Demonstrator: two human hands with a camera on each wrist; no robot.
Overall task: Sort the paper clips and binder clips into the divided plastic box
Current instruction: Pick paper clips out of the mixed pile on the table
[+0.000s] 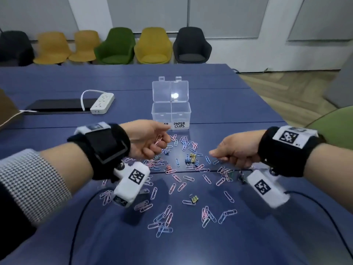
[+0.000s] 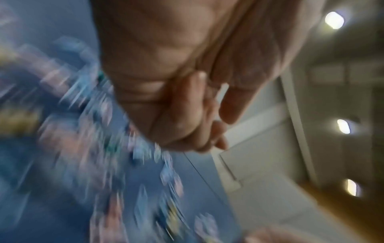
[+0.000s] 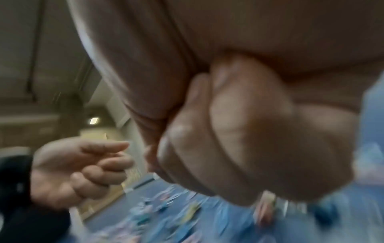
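Observation:
A clear divided plastic box [image 1: 158, 113] stands open at the table's middle, its right half labelled PAPER CLIPS [image 1: 179, 124]; my left hand hides the other label. Pastel paper clips [image 1: 172, 188] lie scattered on the blue table [image 1: 238, 104], with small binder clips [image 1: 192, 157] among them and one [image 1: 194, 198] nearer me. My left hand [image 1: 165, 136] hovers just before the box and pinches a pink paper clip [image 1: 158, 140]. My right hand [image 1: 212, 153] is curled into a fist low over the clips on the right; nothing shows in it. Both wrist views are blurred: left hand [image 2: 207, 115], right hand [image 3: 207, 131].
A white power strip [image 1: 102, 103] and a flat black device [image 1: 57, 106] lie at the far left. Chairs [image 1: 114, 46] line the wall behind the table, and a green chair [image 1: 336, 127] stands at the right edge. Black cables [image 1: 80, 217] trail from both wrist cameras.

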